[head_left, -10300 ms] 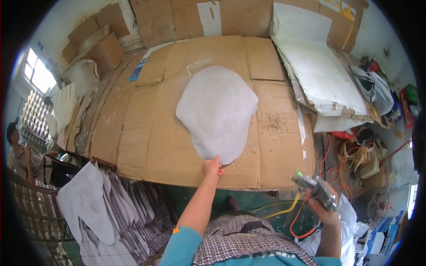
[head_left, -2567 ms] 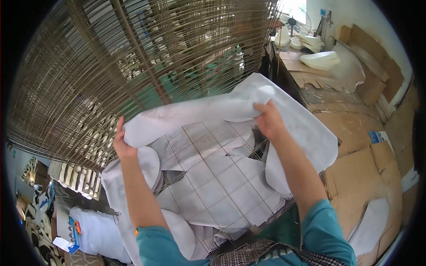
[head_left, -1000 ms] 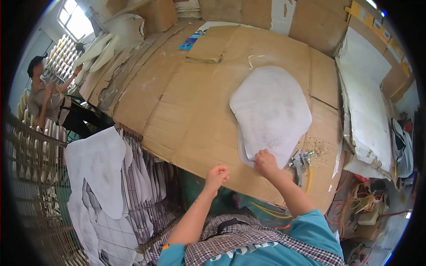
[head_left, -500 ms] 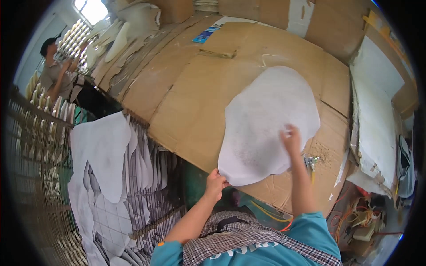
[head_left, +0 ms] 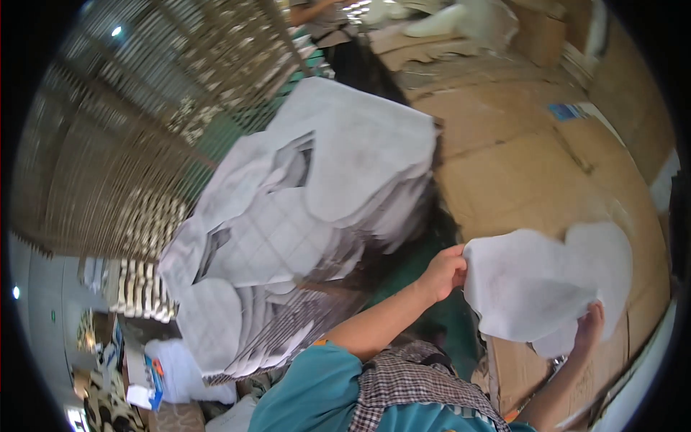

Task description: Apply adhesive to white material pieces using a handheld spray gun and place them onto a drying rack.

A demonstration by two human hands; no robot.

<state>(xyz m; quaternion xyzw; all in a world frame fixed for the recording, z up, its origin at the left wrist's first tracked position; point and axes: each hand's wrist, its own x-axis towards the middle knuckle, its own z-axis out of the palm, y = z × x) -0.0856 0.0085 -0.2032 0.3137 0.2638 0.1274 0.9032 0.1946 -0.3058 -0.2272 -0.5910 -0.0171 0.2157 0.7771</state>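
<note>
A thin, pale grey-white hide-like sheet (head_left: 529,281) lies half lifted and folded over itself above the cardboard-covered table (head_left: 518,165). At its left edge, my left hand (head_left: 446,272) is closed, with the thumb and fingers pinching the border. On the near right side, my right hand (head_left: 590,324) is closed on another part of the edge. Part of the sheet is hidden under the fold, and its far rim is slightly blurred.
Left of the table stands a wire rack holding several similar pale sheets (head_left: 367,144), draped and stacked. Tall slatted racks (head_left: 122,180) rise behind it. Another person (head_left: 327,29) stands at the far top. Near the table's right side lies a small metal tool, partly hidden by my right forearm.
My view has swung left toward the rack. The sheet, flat on the cardboard before, is now lifted and folded. My right hand, earlier over its surface, now grips its edge; my left keeps its hold.
</note>
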